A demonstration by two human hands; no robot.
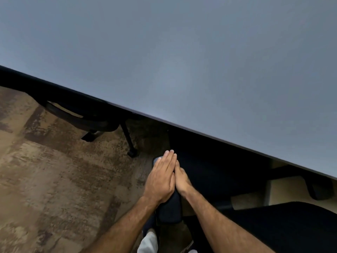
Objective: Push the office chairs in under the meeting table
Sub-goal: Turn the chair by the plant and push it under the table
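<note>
At far left we see a chair (87,115) tucked under the grey counter (182,61). Our left hand (161,177) lies flat, fingers straight, on a dark armrest (169,209); our right hand (181,180) presses flat beside it, touching. That chair's seat (209,170) sits partly under the counter.

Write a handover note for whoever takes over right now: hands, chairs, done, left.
Left hand: flat, palm down on the near black office chair's padded armrest.
Right hand: pressed beside the left on the same armrest.
Near chair's dark seat is partly under the grey meeting table; its backrest is outside.
Second black office chair, left: mostly tucked under.
Left: finish pushing the near chair.
</note>
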